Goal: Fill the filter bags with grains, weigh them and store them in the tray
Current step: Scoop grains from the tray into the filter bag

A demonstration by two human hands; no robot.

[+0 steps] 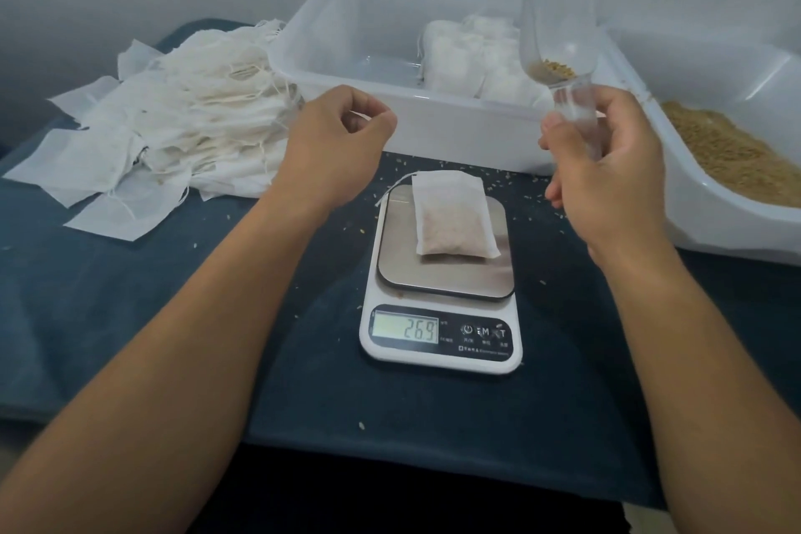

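One filled bag (453, 215) lies on my scale (442, 273), reading 26.9. Several sit stored in the tray (346, 69) at 12 o'clock; the pile (173, 117) at 10 o'clock remains. My right hand (607, 169) grips the scoop (559, 56); left hand (333, 143) loosely curled, holding nothing.

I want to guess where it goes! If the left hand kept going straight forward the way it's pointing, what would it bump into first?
Probably the front wall of the clear tray, which sits just beyond the left hand. Depth is hard to judge; if the hand is raised high enough, it could pass over the rim instead.
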